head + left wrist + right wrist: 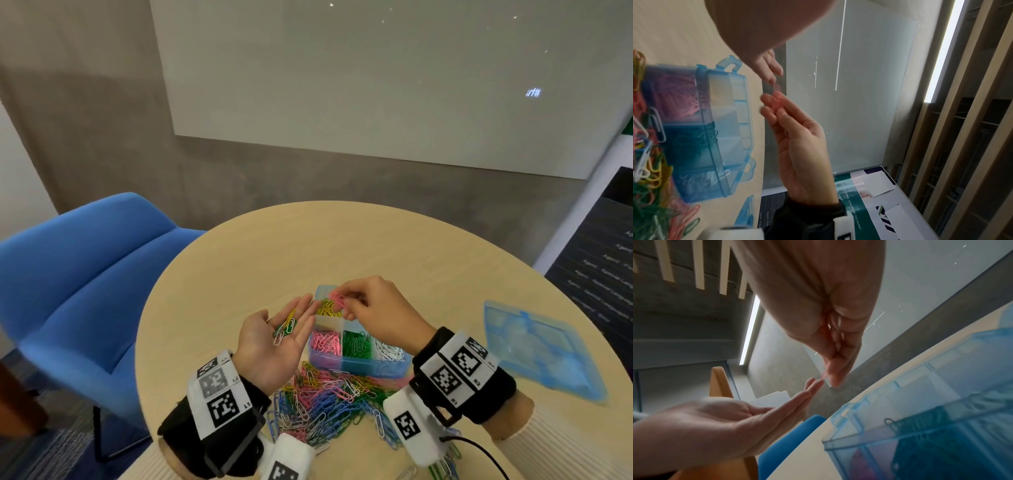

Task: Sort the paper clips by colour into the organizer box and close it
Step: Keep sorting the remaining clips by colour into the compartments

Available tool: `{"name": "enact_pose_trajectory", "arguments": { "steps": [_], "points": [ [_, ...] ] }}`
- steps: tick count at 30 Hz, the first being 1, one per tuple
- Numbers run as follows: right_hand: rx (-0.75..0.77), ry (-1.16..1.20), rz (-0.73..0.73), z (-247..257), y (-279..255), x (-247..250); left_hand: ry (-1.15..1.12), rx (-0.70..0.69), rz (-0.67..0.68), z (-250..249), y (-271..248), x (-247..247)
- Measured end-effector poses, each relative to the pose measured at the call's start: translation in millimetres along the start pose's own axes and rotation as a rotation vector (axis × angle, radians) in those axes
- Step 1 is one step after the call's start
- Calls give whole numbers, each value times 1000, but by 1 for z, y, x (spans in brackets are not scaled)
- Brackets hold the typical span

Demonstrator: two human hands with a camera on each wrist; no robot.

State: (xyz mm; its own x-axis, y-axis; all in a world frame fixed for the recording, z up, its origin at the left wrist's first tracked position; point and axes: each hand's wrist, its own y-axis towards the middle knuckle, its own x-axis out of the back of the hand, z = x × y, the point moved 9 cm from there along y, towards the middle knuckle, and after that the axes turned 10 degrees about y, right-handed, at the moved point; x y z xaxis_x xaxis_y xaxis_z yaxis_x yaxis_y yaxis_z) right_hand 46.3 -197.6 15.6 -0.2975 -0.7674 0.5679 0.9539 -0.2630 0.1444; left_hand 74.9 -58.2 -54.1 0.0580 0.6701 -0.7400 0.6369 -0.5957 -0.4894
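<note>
A blue translucent organizer box (363,366) stands open on the table, with yellow, pink, green and white clips in separate compartments. In front of it lies a pile of mixed paper clips (329,401). My left hand (284,313) is held palm up and flat beside the box, and a few yellow, green and white clips (286,327) lie on it. My right hand (342,302) pinches pink clips (335,296) above the box's back row, close to the left fingertips. The right wrist view shows the pinching right hand (830,378) over the flat left hand (760,412).
The box's blue lid (537,346) lies loose on the round wooden table (342,246), to the right. A blue chair (85,291) stands left of the table, a dark sign (599,260) at the right. A cable (486,455) trails near the table's near edge.
</note>
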Motion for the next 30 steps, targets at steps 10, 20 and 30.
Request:
{"name": "enact_pose_trajectory", "arguments": {
  "steps": [10, 20, 30],
  "points": [
    [301, -109, 50, 44, -17, -9, 92, 45, 51, 7, 0, -7],
    [575, -173, 168, 59, -26, -33, 81, 113, 152, 15, -4, -16],
    [674, -166, 218, 69, -34, -44, 38, 130, 177, 19, -11, -20]
  ]
}}
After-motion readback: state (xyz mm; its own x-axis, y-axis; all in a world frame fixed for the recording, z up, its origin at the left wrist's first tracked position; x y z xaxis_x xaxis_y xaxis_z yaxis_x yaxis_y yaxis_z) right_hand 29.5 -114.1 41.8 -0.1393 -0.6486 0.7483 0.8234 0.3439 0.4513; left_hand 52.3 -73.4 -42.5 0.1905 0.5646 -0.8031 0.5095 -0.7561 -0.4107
